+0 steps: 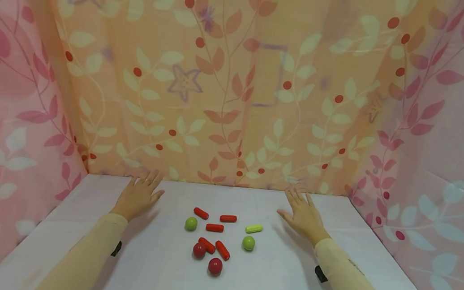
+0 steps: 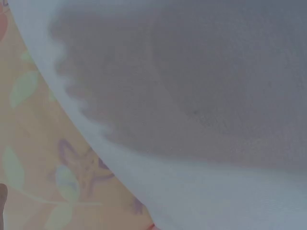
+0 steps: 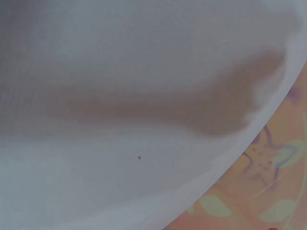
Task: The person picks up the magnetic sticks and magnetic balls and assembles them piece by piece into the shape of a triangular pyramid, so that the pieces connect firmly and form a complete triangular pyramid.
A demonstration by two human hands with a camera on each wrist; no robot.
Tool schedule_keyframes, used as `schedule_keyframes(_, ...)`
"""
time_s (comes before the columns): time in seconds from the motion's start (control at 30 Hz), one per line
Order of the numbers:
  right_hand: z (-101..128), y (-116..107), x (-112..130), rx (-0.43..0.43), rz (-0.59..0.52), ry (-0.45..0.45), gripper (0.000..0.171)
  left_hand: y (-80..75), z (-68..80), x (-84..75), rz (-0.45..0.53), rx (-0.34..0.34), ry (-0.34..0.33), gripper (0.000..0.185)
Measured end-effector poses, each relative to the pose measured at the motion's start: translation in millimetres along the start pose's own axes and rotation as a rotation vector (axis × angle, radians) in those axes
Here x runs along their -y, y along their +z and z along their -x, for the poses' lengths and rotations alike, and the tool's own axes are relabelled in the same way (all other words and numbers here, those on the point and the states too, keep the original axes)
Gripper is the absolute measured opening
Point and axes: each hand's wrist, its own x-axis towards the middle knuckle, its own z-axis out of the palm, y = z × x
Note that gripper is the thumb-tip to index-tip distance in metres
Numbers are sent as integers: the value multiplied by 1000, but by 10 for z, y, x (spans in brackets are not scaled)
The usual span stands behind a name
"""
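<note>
Both hands flat on the white table (image 1: 87,242), palms down, fingers straight and spread, holding nothing. Left hand (image 1: 138,195) and right hand (image 1: 303,214) set wide apart near the far edge, fingertips close to the leaf-print cloth backdrop (image 1: 236,82).

Between the two hands and a little nearer the body: a loose cluster of small pieces, touched by neither hand. Closest to the left hand, a green ball (image 1: 191,223) and a red capsule (image 1: 200,213) lying slantwise. Closest to the right hand, a green capsule (image 1: 253,228), long axis running almost straight across from hand to hand, and just nearer the body a second green ball (image 1: 248,242). In the middle, two more red capsules (image 1: 228,218) (image 1: 214,228) lying crosswise, then a slanted pair (image 1: 206,245) (image 1: 222,250) side by side. Nearest the body, two red balls (image 1: 199,250) (image 1: 215,266), the first touching one of the slanted capsules.

Roughly equal reach from either hand to the cluster; green capsule nearer the right, first green ball nearer the left.

Pieces glossy and smooth: balls round, capsules short with rounded ends, red outnumbering green.

Wrist views blurred: only table surface, shadow and a strip of patterned cloth, no pieces visible.
</note>
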Motion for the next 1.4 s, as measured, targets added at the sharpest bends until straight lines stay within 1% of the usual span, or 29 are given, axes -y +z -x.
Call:
schedule_keyframes(0.27, 22, 0, 63, 5, -28, -31, 76, -8, 24, -42, 6, -14, 19, 63)
schedule_keyframes(0.5, 28, 13, 96, -5, -29, -51, 76, 23, 28, -58, 32, -14, 20, 62)
schedule_keyframes(0.77, 72, 13, 101, -15, -36, -79, 76, 72, 31, -80, 6, -44, 55, 61)
schedule_keyframes(0.93, 89, 28, 111, -28, -39, -105, 76, 41, 23, -121, -7, -31, 49, 59)
schedule_keyframes(1.03, 94, 31, 147, -16, -54, -107, 76, 11, 23, -142, -6, -26, 50, 58)
schedule_keyframes(1.17, 114, 35, 207, -5, -56, -118, 77, 9, 25, -163, 9, -32, 58, 59)
schedule_keyframes(1.4, 118, 43, 265, -17, -50, -140, 75, 17, 34, -193, 25, -34, 58, 59)
